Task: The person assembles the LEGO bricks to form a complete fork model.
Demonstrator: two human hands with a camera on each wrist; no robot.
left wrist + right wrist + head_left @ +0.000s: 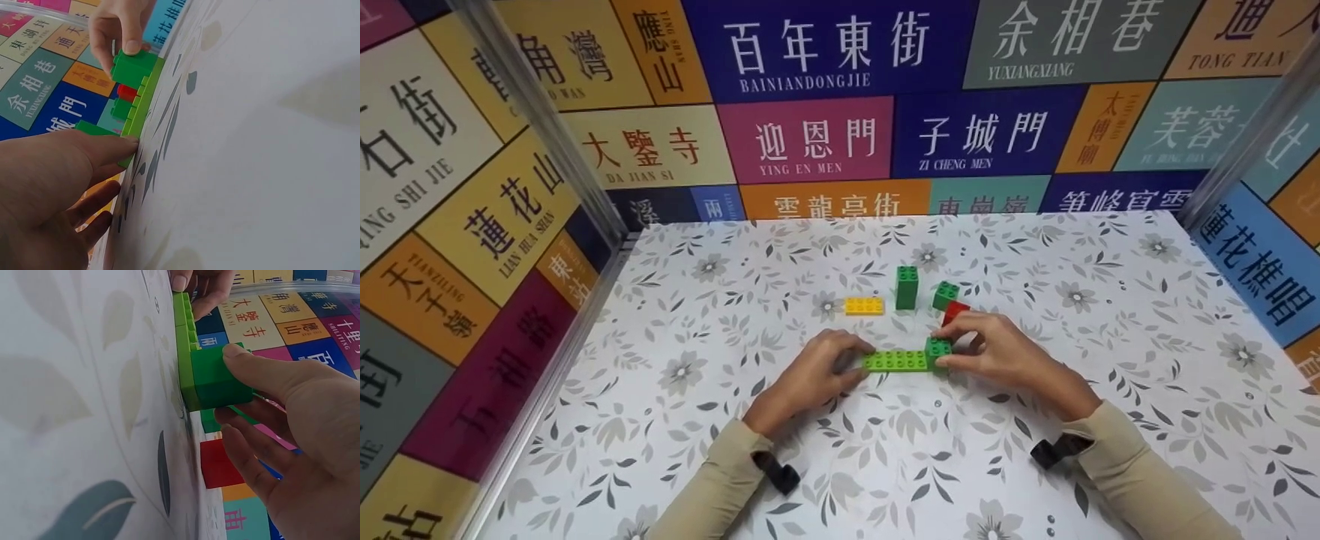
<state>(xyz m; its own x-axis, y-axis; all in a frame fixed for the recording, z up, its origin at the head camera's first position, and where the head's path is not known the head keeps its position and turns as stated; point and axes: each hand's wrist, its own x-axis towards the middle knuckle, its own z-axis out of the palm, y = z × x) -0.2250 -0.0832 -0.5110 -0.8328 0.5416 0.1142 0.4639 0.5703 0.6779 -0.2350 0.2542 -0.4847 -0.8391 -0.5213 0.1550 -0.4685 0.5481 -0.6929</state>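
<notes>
A long light-green studded plate (896,361) lies flat on the table, and my left hand (821,367) pinches its left end between thumb and fingers. On the plate's right end sits a dark-green brick (219,377). My right hand (997,346) grips that brick, thumb on the near side and fingers on the far side. Just beyond the right fingers is a red brick (955,312), partly hidden by them. In the left wrist view the left thumb presses at the plate's end, and the right hand (121,28) holds the brick at the other end.
Behind the plate stand a tall dark-green block (907,289) and a shorter dark-green brick (947,294). A flat yellow brick (864,306) lies to their left. The white table (780,270) has a leaf and flower print, with sign-covered panels (810,139) around it.
</notes>
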